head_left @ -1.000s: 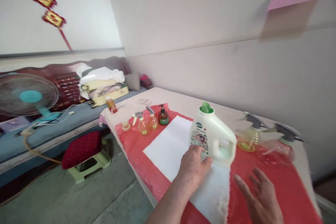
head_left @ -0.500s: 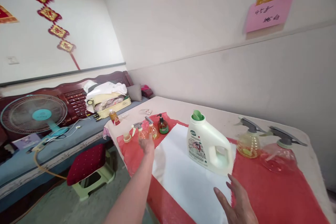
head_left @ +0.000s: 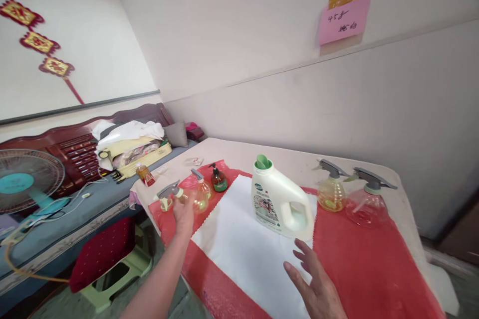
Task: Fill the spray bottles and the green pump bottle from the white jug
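Note:
My left hand [head_left: 183, 212] is closed around the neck of a clear spray bottle [head_left: 197, 201], which tilts with its grey trigger head to the left. Right behind it stands another small spray bottle [head_left: 203, 187], and a dark pump bottle [head_left: 219, 179] with a green label is a little further right. Over the front of the white cloth [head_left: 228, 249], my right hand [head_left: 316, 279] hovers with fingers spread and nothing in it. Nearest to that hand is a white detergent jug [head_left: 279, 199] with a green cap, upright on the cloth.
A yellowish spray bottle [head_left: 331, 194] and a pink one [head_left: 368, 207] stand on the red cloth [head_left: 366, 259] at right. A small open lid or jar [head_left: 165, 204] and an orange drink bottle [head_left: 144, 175] are at left. Beside the table are a stool [head_left: 107, 254] and a fan [head_left: 22, 184].
The spray bottle in my left hand has gone from upright to tilted, its head swinging left. The whole view has shifted, moving the scene leftward. My right hand stays open.

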The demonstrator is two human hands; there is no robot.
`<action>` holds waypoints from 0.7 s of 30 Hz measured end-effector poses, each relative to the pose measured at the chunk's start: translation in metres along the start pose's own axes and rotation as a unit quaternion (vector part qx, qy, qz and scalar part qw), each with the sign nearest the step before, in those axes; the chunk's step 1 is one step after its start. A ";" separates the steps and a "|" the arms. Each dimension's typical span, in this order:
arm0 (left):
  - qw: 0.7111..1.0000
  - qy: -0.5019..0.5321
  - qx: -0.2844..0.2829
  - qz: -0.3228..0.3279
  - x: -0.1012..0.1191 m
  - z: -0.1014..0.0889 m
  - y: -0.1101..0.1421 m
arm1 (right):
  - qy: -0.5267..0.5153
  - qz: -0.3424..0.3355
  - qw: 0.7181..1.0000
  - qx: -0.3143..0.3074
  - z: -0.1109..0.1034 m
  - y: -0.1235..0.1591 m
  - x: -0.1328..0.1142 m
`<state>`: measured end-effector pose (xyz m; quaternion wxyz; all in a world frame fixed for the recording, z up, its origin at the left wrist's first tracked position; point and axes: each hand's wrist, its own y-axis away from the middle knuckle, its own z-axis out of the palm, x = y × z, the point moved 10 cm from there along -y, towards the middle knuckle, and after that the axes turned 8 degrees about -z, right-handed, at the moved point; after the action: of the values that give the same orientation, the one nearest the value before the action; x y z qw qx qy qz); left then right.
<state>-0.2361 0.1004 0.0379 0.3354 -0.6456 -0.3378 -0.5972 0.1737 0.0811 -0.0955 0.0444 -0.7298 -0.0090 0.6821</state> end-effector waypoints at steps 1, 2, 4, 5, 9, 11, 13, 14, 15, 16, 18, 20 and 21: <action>0.999 0.006 -0.039 -0.008 0.000 0.005 0.015 | -0.039 0.016 0.999 -0.033 0.007 0.003 -0.003; 0.995 0.017 -0.093 -0.023 -0.002 0.014 0.033 | -0.090 0.037 0.993 -0.071 0.015 0.007 -0.007; 0.961 0.058 -0.258 -0.081 -0.009 0.047 0.086 | -0.224 0.087 0.959 -0.149 0.033 0.018 -0.015; 0.930 0.079 -0.340 -0.113 -0.010 0.065 0.119 | -0.298 0.107 0.931 -0.180 0.040 0.024 -0.021; 0.838 0.076 -0.518 -0.156 -0.004 0.109 0.233 | -0.468 0.126 0.827 -0.286 0.052 0.045 -0.047; 0.834 0.077 -0.525 -0.149 0.003 0.120 0.255 | -0.472 0.125 0.813 -0.318 0.052 0.051 -0.052; 0.860 0.091 -0.477 -0.156 0.007 0.125 0.251 | -0.449 0.116 0.822 -0.332 0.051 0.052 -0.054; 0.872 0.102 -0.448 -0.168 0.006 0.126 0.246 | -0.433 0.110 0.829 -0.335 0.051 0.052 -0.054; 0.880 0.116 -0.424 -0.183 0.005 0.127 0.240 | -0.421 0.105 0.836 -0.336 0.052 0.051 -0.054; 0.885 0.130 -0.402 -0.194 0.003 0.128 0.234 | -0.401 0.092 0.849 -0.331 0.051 0.049 -0.055; 0.898 0.138 -0.364 -0.202 -0.003 0.128 0.225 | -0.342 0.053 0.891 -0.294 0.048 0.041 -0.054; 0.920 0.125 -0.318 -0.194 -0.012 0.124 0.217 | -0.264 0.013 0.937 -0.228 0.040 0.032 -0.051; 0.929 0.116 -0.297 -0.189 -0.016 0.122 0.215 | -0.204 -0.006 0.961 -0.185 0.034 0.028 -0.049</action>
<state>0.0090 0.0846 0.0081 0.0459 -0.5662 -0.2191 -0.7933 0.1355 0.0511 -0.0512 -0.0899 -0.5702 -0.1484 0.8030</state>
